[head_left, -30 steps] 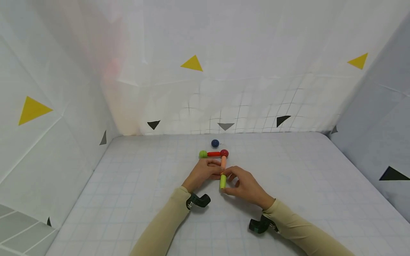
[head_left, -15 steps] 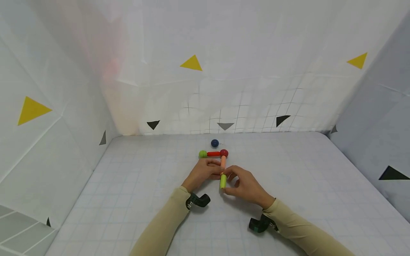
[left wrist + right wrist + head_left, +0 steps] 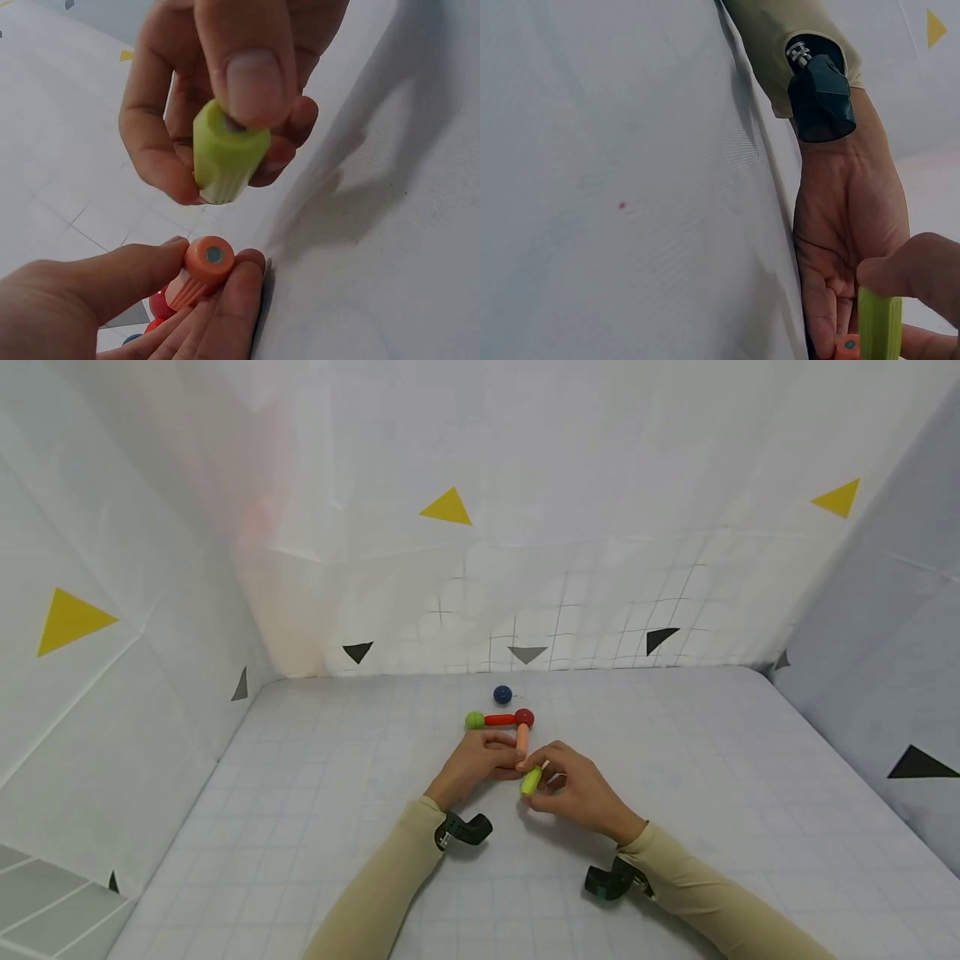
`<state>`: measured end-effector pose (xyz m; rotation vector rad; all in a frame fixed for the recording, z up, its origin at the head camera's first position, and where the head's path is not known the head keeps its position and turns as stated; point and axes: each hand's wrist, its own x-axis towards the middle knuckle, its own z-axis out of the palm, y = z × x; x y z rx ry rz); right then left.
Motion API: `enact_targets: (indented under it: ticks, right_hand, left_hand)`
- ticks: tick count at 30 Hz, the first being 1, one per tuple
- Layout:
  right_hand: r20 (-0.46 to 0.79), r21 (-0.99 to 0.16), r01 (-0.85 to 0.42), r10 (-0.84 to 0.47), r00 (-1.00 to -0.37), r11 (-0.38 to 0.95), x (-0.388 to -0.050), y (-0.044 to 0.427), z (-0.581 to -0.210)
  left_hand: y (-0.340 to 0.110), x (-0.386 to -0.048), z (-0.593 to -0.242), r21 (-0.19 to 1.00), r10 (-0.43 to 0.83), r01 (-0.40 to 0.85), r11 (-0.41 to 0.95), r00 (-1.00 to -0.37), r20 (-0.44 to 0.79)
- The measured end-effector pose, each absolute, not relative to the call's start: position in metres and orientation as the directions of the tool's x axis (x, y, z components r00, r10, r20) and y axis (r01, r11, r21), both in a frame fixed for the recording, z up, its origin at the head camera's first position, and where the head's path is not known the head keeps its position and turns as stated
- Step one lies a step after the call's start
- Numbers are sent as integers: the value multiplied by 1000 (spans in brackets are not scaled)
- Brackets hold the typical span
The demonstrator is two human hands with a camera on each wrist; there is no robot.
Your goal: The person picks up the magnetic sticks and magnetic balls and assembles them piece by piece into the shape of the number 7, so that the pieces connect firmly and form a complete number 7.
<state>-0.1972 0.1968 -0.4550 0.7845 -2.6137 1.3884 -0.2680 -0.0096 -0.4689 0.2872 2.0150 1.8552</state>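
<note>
My left hand [image 3: 480,756] pinches an orange magnetic rod [image 3: 201,271] between thumb and fingers; a grey magnet shows in its near end. In the head view that rod reaches up to a dark red ball [image 3: 524,717]. My right hand [image 3: 581,787] grips a yellow-green magnetic rod [image 3: 229,157] by its ends, thumb on the end with the magnet. This rod stands tilted, apart from the orange one in the left wrist view. From the dark red ball a red rod [image 3: 499,720] runs left to a green ball [image 3: 475,720].
Behind the joined pieces lies a dark blue ball [image 3: 502,695], separate from them. The white gridded table [image 3: 315,760] ends at a white back sheet [image 3: 600,568] with triangle markers. Each wrist wears a dark camera mount [image 3: 465,830].
The yellow-green rod, earlier in line with the orange rod's near end, has come away and tilted to the right with my right hand. My left hand stays in place.
</note>
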Motion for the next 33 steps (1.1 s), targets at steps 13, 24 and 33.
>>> enact_targets:
  ticks: [13,24,33]
  right_hand:
    - [372,-658,-502,-338,-864,561,-197,198,-453]
    - [315,-694,-509,-420,-851,510,-197,200,-452]
    - [207,-741,-467,-498,-842,483,-196,201,-446]
  left_hand:
    - [-10,-268,-469,989,435,-146,25,-889,-142]
    - [-11,-268,-470,990,438,-137,40,-888,-141]
    - [-11,-265,-468,990,428,-132,48,-893,-140]
